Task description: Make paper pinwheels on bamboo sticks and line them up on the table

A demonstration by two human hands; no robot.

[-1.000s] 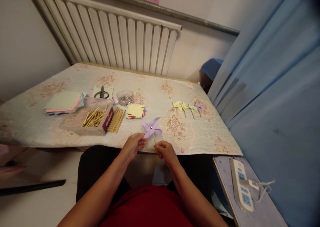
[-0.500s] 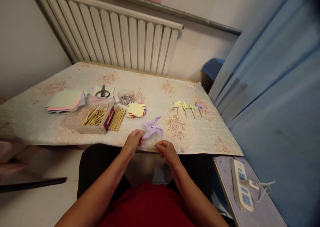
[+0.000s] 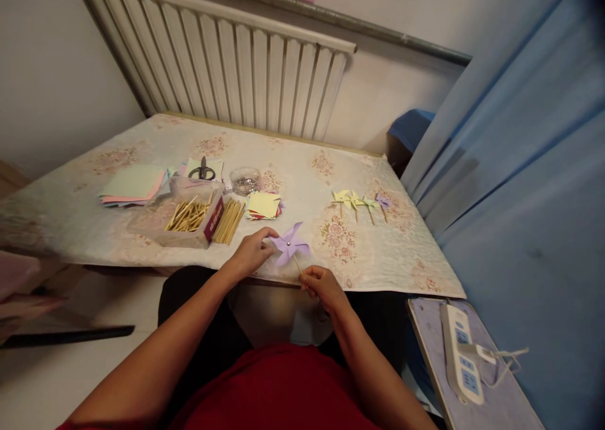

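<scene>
On the table (image 3: 142, 241), the pinwheel (image 3: 289, 246) sits between my hands, left (image 3: 250, 251) touching it, right (image 3: 321, 286) below it. Stick box (image 3: 186, 219) lies left, loose sticks (image 3: 230, 220) beside it, scissors (image 3: 202, 169) behind. Four pinwheels (image 3: 362, 203) lie right.

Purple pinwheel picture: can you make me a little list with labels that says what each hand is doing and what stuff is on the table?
Left hand: the left hand touches a blade of the purple pinwheel
Right hand: the right hand pinches the pinwheel's stick
Finished pinwheels: a row of small pinwheels lies on the table, to the right
Sticks: wooden sticks in a clear box, more beside it
Paper: small cut squares; bigger coloured sheets at left
Scissors: black scissors behind the box
Bowl: clear bowl of shiny bits
</scene>
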